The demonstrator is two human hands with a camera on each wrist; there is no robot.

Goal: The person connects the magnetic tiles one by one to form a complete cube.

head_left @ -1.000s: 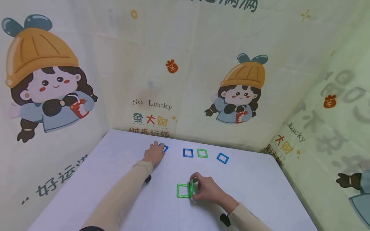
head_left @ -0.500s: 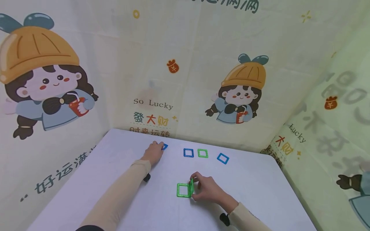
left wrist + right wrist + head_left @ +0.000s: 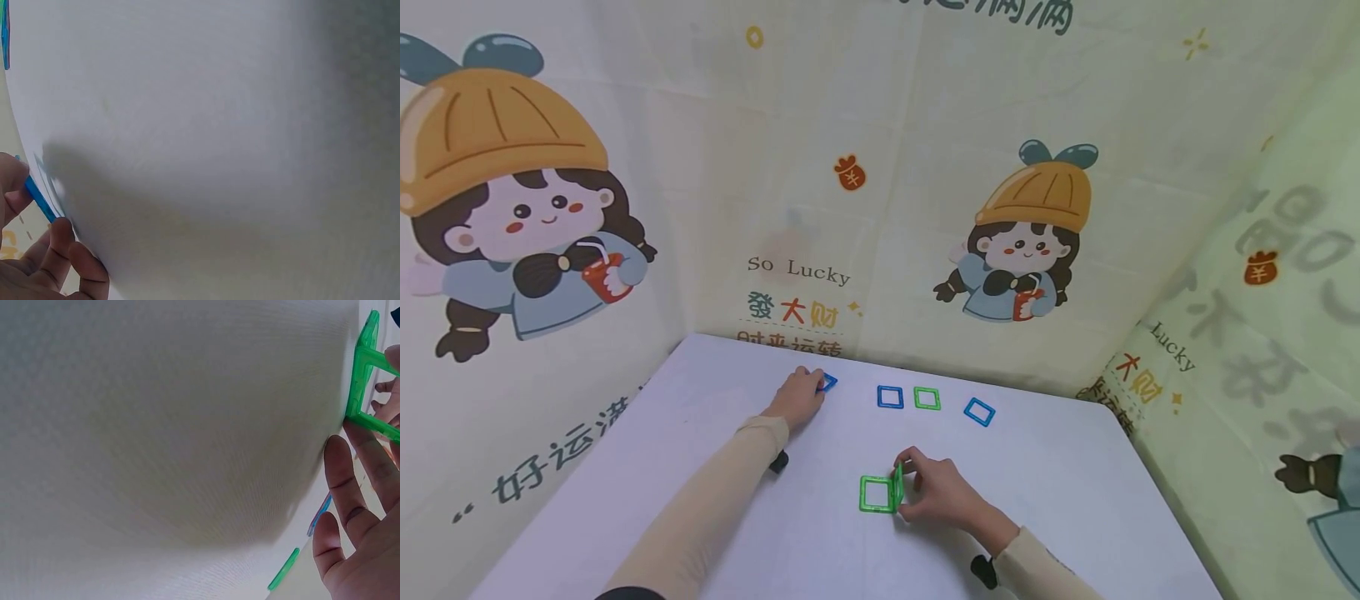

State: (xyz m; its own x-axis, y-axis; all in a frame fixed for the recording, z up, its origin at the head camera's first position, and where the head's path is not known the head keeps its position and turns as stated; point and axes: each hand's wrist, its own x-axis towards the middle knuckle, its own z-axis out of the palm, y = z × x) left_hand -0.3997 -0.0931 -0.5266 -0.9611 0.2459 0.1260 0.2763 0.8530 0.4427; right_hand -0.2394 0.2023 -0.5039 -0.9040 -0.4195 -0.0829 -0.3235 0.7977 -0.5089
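Near the far left of the table, my left hand (image 3: 796,397) pinches a blue square magnetic tile (image 3: 830,382), partly hidden by the fingers in the head view. In the left wrist view, that blue tile (image 3: 40,200) sits edge-on between thumb and fingers, with its shadow on the tabletop beside it. My right hand (image 3: 943,493) holds a green square tile (image 3: 899,487) upright between thumb and fingers. The upright tile meets the right edge of a flat green tile (image 3: 862,493). Green tile edges (image 3: 359,381) appear at the fingertips in the right wrist view.
Toward the back of the white table (image 3: 1045,500) lie a blue tile (image 3: 880,397), a green tile (image 3: 916,398) and a slightly turned blue tile (image 3: 969,407). Printed cloth walls (image 3: 895,250) stand behind the table and on both sides.
My left hand has shifted slightly left and the blue tile's angle under its fingers has changed a little. My right hand and the green tiles stay in place.
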